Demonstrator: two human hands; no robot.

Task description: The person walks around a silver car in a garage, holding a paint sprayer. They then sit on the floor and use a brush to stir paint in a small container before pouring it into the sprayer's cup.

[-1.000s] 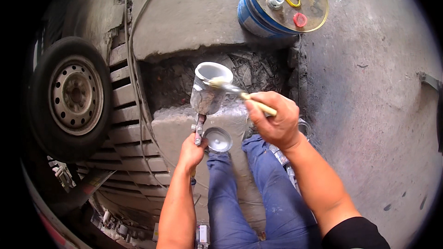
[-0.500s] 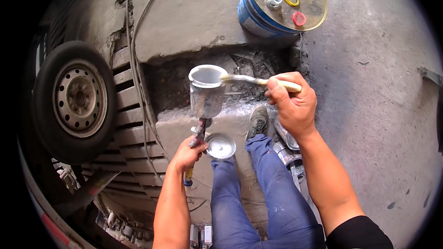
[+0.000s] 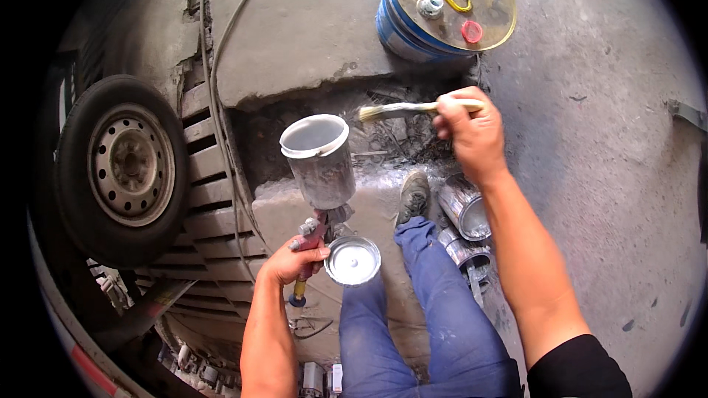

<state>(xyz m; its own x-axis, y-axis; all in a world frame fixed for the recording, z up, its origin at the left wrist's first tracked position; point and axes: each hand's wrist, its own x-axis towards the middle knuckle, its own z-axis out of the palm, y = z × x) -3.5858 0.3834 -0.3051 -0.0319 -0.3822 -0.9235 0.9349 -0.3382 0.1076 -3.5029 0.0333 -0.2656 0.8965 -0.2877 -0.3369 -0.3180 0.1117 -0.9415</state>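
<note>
My left hand (image 3: 293,261) is closed around a spray gun (image 3: 313,231), with a round metal cup lid (image 3: 352,261) pinched by its thumb. On top of the gun sits a grey, paint-stained cup (image 3: 321,169), uncovered and tilted slightly left. A paintbrush (image 3: 398,110) with a pale handle and light bristles is gripped in my right hand (image 3: 472,131). Its bristle end points left, just clear of the cup's rim on the right side. Below the gun hangs a yellow and dark hose fitting (image 3: 298,293).
A blue drum (image 3: 450,0) stands at the far side, carrying a yellow carabiner-like ring, a white cap and a red cap. A wheel (image 3: 127,169) is at left. Paint-smeared cans (image 3: 464,210) lie beside my right leg. A debris-filled pit (image 3: 258,140) and hoses (image 3: 214,59) lie ahead.
The brush has come away from the cup's rim and risen slightly. My left hand has lowered the gun and cup a little, and the cup now leans more to the left.
</note>
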